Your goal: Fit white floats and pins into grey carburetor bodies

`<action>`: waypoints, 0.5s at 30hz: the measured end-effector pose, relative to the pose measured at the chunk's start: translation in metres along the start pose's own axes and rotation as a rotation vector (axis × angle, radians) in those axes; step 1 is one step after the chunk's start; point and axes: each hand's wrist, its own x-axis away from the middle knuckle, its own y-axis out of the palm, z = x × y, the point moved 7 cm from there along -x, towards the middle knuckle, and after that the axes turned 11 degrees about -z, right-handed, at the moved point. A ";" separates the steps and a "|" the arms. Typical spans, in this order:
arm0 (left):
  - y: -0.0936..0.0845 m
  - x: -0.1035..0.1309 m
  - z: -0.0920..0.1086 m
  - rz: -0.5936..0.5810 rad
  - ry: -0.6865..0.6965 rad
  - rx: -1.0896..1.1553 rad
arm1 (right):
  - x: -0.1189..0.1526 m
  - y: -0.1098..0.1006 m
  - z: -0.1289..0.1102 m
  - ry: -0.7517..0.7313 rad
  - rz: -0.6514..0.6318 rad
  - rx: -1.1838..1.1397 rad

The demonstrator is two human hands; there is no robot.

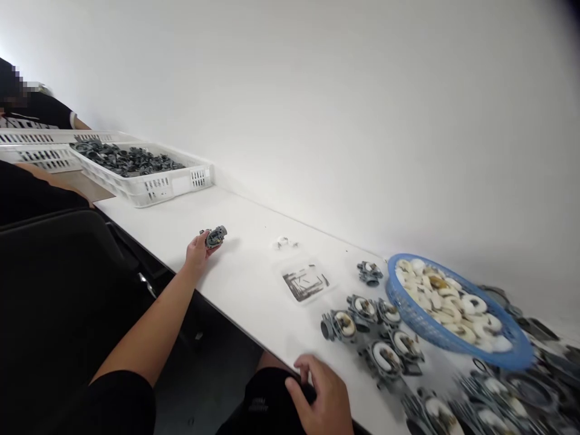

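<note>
My left hand (197, 250) is wrapped round a grey metal part (215, 237), held above the white table near its front edge. At the bottom, my right hand (321, 396) rests by the table edge over my leg, its thumb and fingers apart with nothing between them. Right of it stand several grey metal parts (385, 356) with white rings set in them. A clear shallow tray (333, 290) with small dark pins lies between the hands, farther back, and small white pieces (284, 243) sit behind it.
A blue basket (408, 314) full of white rings stands at the right, with more grey parts around it. White crates (158, 188) at the back left hold many dark grey parts. People in black are beyond and beside them. A black chair (58, 302) is at left.
</note>
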 end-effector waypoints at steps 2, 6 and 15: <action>0.027 0.043 -0.004 -0.115 -0.013 0.071 | -0.001 -0.002 0.000 -0.026 -0.014 -0.046; 0.094 0.140 -0.016 -0.356 -0.164 0.388 | -0.001 -0.007 0.000 -0.039 -0.025 -0.173; 0.207 0.301 0.005 -0.613 -0.509 0.646 | 0.025 -0.089 -0.037 -0.190 0.458 -0.138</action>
